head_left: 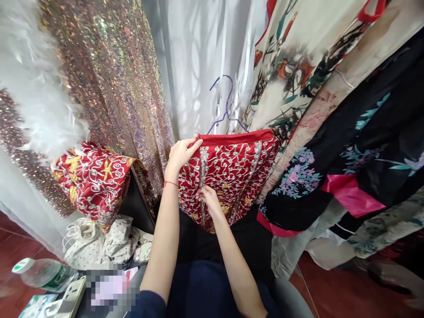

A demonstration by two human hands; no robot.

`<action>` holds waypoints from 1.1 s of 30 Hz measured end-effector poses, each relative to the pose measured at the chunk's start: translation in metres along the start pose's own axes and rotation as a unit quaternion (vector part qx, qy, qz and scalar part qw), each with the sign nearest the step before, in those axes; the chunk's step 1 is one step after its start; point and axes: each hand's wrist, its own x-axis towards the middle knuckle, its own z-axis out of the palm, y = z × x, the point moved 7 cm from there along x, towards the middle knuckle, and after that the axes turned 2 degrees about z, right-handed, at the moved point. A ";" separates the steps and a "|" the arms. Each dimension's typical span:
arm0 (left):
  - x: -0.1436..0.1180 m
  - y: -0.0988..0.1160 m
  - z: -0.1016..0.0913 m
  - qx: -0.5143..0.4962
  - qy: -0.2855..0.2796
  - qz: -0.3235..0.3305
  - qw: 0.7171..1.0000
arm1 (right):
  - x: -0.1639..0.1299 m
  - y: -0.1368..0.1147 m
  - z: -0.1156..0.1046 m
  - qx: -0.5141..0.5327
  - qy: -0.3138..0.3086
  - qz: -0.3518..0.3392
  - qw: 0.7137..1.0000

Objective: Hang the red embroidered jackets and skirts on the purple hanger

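Left hand (pixel 181 154) pinches the red embroidered garment (pixel 232 172) at 10 o'clock; right hand (pixel 208 198) grips its centre seam; tugging could slip it off the purple hanger (pixel 225 112).

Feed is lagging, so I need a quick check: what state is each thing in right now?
Red embroidered garment: hanging on hanger, held by both hands.
Purple hanger: hook up, inside garment.
Left hand: gripping garment's top edge.
Right hand: pinching garment's front.
Water bottle: lying down, capped.
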 end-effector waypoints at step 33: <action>-0.176 -0.092 0.126 -0.056 0.056 -0.096 0.992 | -0.025 -0.025 0.022 0.085 -0.028 -0.023 0.996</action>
